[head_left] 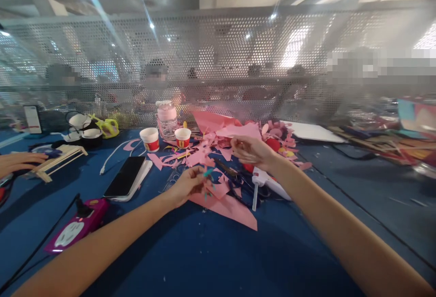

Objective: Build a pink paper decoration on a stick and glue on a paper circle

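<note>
Two bare hands work over the bench (204,260). The left hand (187,185) has thumb and fingers drawn together on a small teal piece (208,172), which is above the near pink sheet (235,211). The right hand (254,152) is raised higher, its fingers curled in and nearly together; whether it has hold of anything I cannot tell.

Below the right hand lie the scissors (232,173) and, just beside them, the white glue gun (277,185). Pink scraps (200,154) spread beyond both hands. Two cups, one left (150,140) and one right (183,138), stand near the bottle (167,120). A black phone (126,176) lies left of the left hand, with a purple power strip (78,226) nearer the person.
</note>
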A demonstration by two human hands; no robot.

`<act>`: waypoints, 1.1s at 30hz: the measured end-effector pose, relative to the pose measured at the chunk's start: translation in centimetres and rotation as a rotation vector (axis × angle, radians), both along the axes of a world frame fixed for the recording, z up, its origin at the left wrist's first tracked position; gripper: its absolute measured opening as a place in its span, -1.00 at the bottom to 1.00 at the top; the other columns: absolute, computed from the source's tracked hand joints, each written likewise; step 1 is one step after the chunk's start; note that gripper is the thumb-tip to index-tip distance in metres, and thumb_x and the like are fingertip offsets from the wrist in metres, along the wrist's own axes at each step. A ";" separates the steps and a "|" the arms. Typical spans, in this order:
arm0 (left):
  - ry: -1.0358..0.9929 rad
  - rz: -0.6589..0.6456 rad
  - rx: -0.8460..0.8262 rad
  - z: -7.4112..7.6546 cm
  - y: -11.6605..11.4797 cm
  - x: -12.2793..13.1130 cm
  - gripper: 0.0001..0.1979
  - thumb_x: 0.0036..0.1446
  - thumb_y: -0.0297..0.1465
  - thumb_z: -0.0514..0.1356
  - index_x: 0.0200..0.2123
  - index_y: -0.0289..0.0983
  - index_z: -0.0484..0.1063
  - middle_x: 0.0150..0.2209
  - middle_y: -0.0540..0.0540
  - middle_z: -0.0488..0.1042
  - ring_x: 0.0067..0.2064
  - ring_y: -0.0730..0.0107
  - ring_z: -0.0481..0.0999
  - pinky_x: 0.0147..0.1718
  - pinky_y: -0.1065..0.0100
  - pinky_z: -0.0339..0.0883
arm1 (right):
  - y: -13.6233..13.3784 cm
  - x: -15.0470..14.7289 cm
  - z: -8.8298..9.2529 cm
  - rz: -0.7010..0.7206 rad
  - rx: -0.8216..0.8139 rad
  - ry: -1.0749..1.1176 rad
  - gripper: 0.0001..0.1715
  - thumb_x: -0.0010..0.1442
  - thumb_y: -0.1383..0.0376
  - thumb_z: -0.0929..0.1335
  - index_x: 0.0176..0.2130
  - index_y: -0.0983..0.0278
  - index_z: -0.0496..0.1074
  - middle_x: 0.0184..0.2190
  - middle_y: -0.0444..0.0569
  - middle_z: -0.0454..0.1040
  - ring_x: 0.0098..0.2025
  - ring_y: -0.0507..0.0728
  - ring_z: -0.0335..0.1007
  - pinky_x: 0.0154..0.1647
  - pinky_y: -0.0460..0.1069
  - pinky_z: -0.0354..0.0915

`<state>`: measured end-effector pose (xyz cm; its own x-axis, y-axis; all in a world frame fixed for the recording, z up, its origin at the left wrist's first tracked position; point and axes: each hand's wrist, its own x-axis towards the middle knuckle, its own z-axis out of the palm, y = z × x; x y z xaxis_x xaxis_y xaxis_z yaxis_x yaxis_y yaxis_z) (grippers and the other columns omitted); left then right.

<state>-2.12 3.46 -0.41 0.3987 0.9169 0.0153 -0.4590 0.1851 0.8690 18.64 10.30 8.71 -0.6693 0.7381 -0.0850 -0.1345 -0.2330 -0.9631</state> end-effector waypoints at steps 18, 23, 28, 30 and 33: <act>-0.179 0.122 -0.115 0.8 -1.0 1.0 -0.76 -0.24 -0.34 0.40 -0.52 -0.29 0.42 -0.59 0.04 0.42 -0.54 0.52 0.42 -0.44 0.41 0.34 | -2.6 -3.1 -3.1 0.338 -0.077 0.072 -0.24 0.14 -0.20 -0.09 -0.22 0.26 0.30 -0.46 0.00 0.51 -0.36 0.14 0.48 -0.29 0.10 0.33; -0.153 0.216 -0.145 0.4 -0.8 0.9 -0.83 -0.17 -0.42 0.36 -0.51 -0.29 0.40 -0.52 -0.01 0.46 -0.46 0.43 0.47 -0.37 0.34 0.37 | -2.7 -3.0 -3.2 0.324 -0.079 0.079 -0.24 0.15 -0.18 -0.14 0.08 0.12 0.11 -0.32 0.00 0.50 -0.36 0.14 0.48 -0.28 0.16 0.34; -0.174 0.343 -0.117 -0.2 -0.1 0.9 -0.82 -0.17 -0.48 0.36 -0.50 -0.29 0.38 -0.47 0.03 0.50 -0.41 0.51 0.50 -0.28 0.42 0.38 | -2.9 -3.5 -3.6 0.187 -0.037 -0.022 -0.34 0.21 -0.12 -0.07 0.11 0.10 0.11 -0.34 -0.02 0.51 -0.36 0.13 0.49 -0.28 0.13 0.37; -0.182 0.368 -0.084 -0.1 0.1 0.7 -0.79 -0.19 -0.49 0.37 -0.51 -0.29 0.37 -0.50 0.05 0.49 -0.40 0.53 0.50 -0.24 0.45 0.38 | -2.7 -3.5 -3.9 0.021 -0.038 -0.125 -0.45 0.25 -0.02 0.02 -0.01 0.19 0.28 -0.42 -0.03 0.51 -0.40 0.10 0.49 -0.33 0.06 0.40; -0.174 0.332 -0.035 0.6 0.0 0.6 -0.78 -0.20 -0.44 0.38 -0.50 -0.29 0.36 -0.56 0.09 0.45 -0.45 0.56 0.50 -0.25 0.45 0.40 | -1.7 -3.1 -4.4 -0.187 -0.032 -0.248 -0.67 0.25 0.22 0.17 -0.33 0.34 0.42 -0.54 -0.03 0.49 -0.53 0.03 0.45 -0.43 -0.06 0.40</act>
<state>-1.56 3.51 0.18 0.0739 0.9970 0.0228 -0.6389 0.0297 0.7687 15.59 8.62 4.34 -0.4780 0.8408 -0.2542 0.0599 -0.2575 -0.9644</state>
